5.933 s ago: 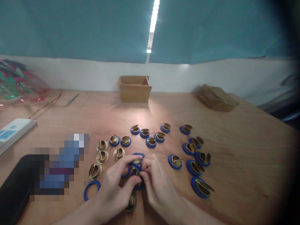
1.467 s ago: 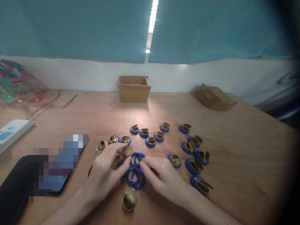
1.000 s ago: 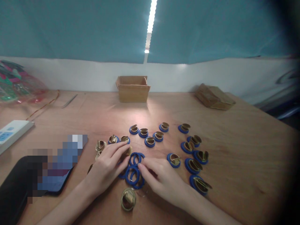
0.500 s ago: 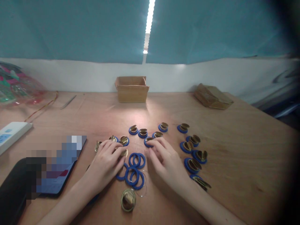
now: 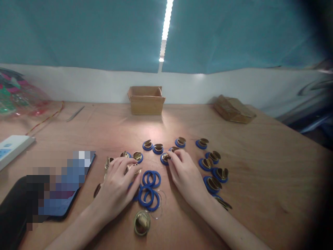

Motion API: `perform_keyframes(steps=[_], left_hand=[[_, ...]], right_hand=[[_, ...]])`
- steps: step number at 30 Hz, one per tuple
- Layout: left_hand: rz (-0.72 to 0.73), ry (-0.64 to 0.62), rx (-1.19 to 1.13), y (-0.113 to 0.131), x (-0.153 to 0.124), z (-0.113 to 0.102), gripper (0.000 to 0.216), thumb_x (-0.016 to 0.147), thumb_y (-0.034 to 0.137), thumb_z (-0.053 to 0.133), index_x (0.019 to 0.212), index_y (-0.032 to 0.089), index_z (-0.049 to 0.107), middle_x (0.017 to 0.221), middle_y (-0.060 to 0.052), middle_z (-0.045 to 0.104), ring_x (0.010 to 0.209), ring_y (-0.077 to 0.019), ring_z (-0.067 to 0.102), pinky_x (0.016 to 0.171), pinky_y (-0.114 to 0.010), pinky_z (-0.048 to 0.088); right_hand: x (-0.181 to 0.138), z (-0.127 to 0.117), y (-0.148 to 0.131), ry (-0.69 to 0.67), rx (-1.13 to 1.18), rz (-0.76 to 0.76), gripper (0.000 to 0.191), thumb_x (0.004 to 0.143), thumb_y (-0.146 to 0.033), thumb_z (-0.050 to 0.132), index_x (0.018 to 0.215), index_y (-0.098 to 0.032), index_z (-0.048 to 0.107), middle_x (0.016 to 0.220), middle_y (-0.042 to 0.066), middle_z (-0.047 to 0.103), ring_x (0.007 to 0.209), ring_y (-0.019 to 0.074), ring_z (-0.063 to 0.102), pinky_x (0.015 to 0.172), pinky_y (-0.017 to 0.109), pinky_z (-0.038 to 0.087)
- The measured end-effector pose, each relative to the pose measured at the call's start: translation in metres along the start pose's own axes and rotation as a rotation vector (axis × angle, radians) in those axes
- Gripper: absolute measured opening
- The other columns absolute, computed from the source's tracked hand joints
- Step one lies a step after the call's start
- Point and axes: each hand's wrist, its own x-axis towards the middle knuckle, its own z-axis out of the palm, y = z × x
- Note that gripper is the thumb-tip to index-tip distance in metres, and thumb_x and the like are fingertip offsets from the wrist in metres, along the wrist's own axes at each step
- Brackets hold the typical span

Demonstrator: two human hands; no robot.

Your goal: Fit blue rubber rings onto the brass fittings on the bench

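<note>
My left hand [image 5: 117, 182] is curled over a round brass flip-lid fitting [image 5: 134, 168], which shows between its thumb and forefinger. More brass pieces lie partly hidden beneath and beside that hand. My right hand [image 5: 186, 175] pinches the edge of a brass fitting with a blue ring [image 5: 164, 159] resting on the table. Between the hands lie several loose blue rings [image 5: 146, 196], overlapping, with a thin clear ring beside them. Close to me sits a brass fitting without a blue ring [image 5: 142, 223].
Several ringed brass fittings [image 5: 212, 184] stand at the right, others behind the hands. A cardboard box [image 5: 147, 105] is against the wall, a folded brown carton [image 5: 234, 110] farther right. At left are a phone-like device [image 5: 70, 191], a white power strip [image 5: 15, 147] and a plastic bag [image 5: 19, 95].
My right fingers have lifted slightly and shifted right on the blue-ringed fitting, showing more of it. My left hand has barely moved over its brass piece. The view has shifted a little.
</note>
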Motion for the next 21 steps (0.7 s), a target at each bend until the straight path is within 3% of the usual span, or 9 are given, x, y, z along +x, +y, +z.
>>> perform_keyframes(steps=[4,12,17,21], left_hand=[[0.029,0.032,-0.069,0.007,-0.001,-0.003,0.016,0.09,0.009,0.056,0.102,0.016,0.064,0.103,-0.009,0.062,0.101,-0.0257,0.053,0.092,-0.047,0.041],[0.056,-0.001,-0.145,0.014,-0.001,-0.005,0.017,0.091,0.008,0.056,0.103,0.017,0.064,0.098,-0.006,0.068,0.1,-0.024,0.057,0.093,-0.044,0.042],[-0.001,-0.03,-0.345,0.02,-0.005,-0.01,0.022,0.093,0.009,0.052,0.11,0.018,0.062,0.092,-0.005,0.07,0.085,-0.0182,0.063,0.078,-0.034,0.051],[-0.127,0.002,-0.486,0.03,-0.009,-0.01,0.035,0.092,0.015,0.057,0.127,0.02,0.055,0.106,-0.006,0.072,0.091,-0.0175,0.068,0.081,-0.029,0.055]], right_hand=[[-0.001,0.001,0.001,0.017,-0.104,-0.025,0.017,0.093,-0.01,0.048,0.088,-0.016,0.063,0.089,0.009,0.06,0.08,0.0244,0.055,0.073,0.036,0.045],[0.001,-0.001,0.003,0.023,-0.094,-0.053,0.016,0.093,-0.009,0.049,0.086,-0.017,0.061,0.09,0.01,0.06,0.081,0.0235,0.055,0.073,0.036,0.044],[-0.002,-0.011,-0.004,0.171,0.304,-0.126,0.013,0.093,-0.01,0.053,0.094,-0.019,0.062,0.089,0.006,0.059,0.081,0.0188,0.06,0.072,0.032,0.05],[-0.011,-0.016,-0.018,0.321,0.518,-0.263,0.02,0.089,-0.005,0.058,0.1,-0.022,0.059,0.078,0.002,0.06,0.067,0.0144,0.06,0.058,0.026,0.051]])
